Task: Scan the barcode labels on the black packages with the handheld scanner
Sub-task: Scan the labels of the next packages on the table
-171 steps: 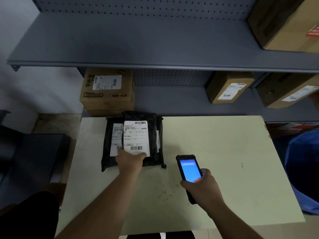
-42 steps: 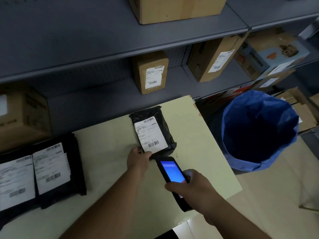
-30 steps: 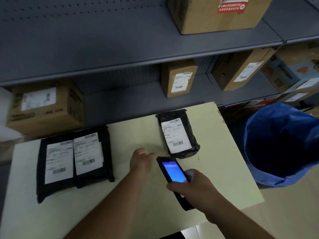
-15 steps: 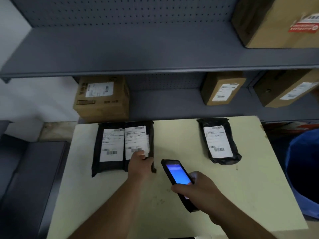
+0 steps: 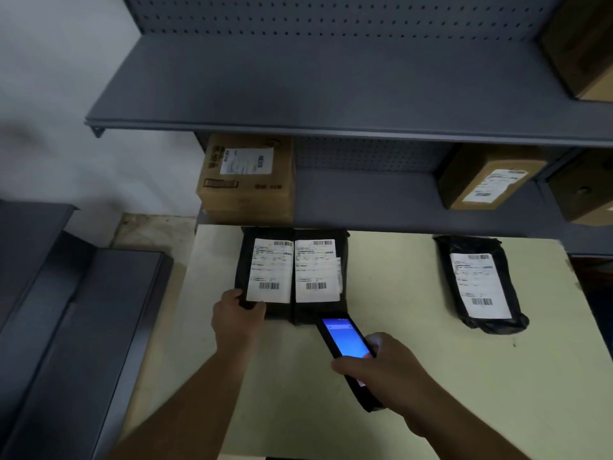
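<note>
Two black packages with white barcode labels lie side by side at the table's far left: the left package (image 5: pixel 265 270) and the one beside it (image 5: pixel 318 270). My left hand (image 5: pixel 237 318) grips the near left corner of the left package. My right hand (image 5: pixel 381 370) holds the handheld scanner (image 5: pixel 345 343), its blue screen lit and its tip just below the second package's near edge. A third black package (image 5: pixel 479 283) with a label lies apart on the right side of the pale table (image 5: pixel 414 376).
Grey metal shelving (image 5: pixel 331 104) rises behind the table. Labelled cardboard boxes (image 5: pixel 247 177) (image 5: pixel 487 177) stand on the lower shelf, and another box (image 5: pixel 583 44) is at the upper right. A dark grey surface (image 5: pixel 66 310) lies to the left of the table.
My left hand has shifted left, from the second package's near edge to the left package's corner. The scanner tip has moved up closer to the packages. The view has swung left.
</note>
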Demonstrator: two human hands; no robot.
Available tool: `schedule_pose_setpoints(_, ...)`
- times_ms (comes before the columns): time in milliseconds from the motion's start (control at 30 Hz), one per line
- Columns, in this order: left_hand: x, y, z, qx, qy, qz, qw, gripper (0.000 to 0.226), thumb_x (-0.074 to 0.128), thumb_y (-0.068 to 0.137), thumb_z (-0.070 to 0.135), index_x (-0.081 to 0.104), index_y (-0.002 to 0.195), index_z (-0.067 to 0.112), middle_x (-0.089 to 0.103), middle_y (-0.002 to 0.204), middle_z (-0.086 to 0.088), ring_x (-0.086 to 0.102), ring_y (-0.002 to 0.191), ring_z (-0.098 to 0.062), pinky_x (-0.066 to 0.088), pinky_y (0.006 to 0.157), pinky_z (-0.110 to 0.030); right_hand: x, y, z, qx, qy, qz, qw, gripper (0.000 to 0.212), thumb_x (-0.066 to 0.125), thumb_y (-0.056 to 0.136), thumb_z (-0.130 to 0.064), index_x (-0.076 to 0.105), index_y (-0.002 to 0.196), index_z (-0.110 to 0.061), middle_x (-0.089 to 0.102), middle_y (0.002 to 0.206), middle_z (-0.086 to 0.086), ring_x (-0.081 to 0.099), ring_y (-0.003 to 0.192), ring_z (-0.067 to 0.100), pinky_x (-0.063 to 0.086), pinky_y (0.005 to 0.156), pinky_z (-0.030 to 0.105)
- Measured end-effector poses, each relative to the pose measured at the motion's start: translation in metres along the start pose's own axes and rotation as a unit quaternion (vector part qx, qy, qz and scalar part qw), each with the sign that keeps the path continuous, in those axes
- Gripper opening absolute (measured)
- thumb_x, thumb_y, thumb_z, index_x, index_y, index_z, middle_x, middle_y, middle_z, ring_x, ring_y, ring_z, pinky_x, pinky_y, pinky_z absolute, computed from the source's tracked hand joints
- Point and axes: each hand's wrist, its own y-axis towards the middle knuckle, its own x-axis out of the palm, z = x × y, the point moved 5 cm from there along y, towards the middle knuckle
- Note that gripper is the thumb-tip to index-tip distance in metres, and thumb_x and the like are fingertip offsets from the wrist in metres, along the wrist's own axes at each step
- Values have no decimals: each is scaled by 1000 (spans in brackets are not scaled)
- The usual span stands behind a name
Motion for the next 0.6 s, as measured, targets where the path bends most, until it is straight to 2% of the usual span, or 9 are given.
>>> schedule_pose_setpoints(67,-1,4,-3,-8,38,7,999,78,81,75,31,52,144,11,61,134,-19,62,119,-39,54,102,-53,3,0,-2,-1,-2,4,1000,44,87,74,-39,62,106,-21,73,88,4,61,62,12,47,49,19)
schedule_pose_setpoints(167,1,11,-8,-47,48,-21,998,94,83,75,42,41,153,13,50,146,-20,53,132,-41,47,110,-54,12,5,-6,-4,-6,9,1000,44,87,75,-40,62,108,-24,76,95,7,62,63,10,47,51,19)
schedule_pose_setpoints(300,9,21,-13,-78,5,-83,993,92,86,75,42,44,149,10,61,139,-16,64,118,-37,55,99,-45,22,10,-7,4,-4,10,1000,56,86,76,-42,61,121,-19,73,90,3,62,63,10,46,52,19)
schedule_pose_setpoints(400,17,28,-14,-98,-14,-113,989,90,89,67,41,50,142,12,66,131,-10,65,110,-30,55,93,-41,26,13,-6,11,6,11,1000,52,87,75,-41,63,116,-20,75,94,6,63,64,11,47,51,20)
schedule_pose_setpoints(500,31,38,-17,-117,-28,-139,983,107,90,41,52,55,136,15,69,127,-8,67,110,-30,58,97,-45,26,14,-5,19,18,14,1000,43,87,77,-37,62,109,-23,77,104,12,64,65,12,49,51,18)
schedule_pose_setpoints(533,35,40,-18,-123,-29,-141,982,110,91,39,52,53,135,14,69,128,-9,67,111,-31,58,98,-47,26,14,-4,21,22,14,999,43,88,77,-37,62,108,-24,78,105,13,64,65,12,50,51,19)
schedule_pose_setpoints(600,36,38,-12,-135,-23,-133,982,107,97,50,42,45,138,10,63,134,-13,63,119,-35,55,99,-46,25,14,-3,25,24,12,999,43,88,76,-37,62,108,-24,78,104,14,64,65,13,50,52,20)
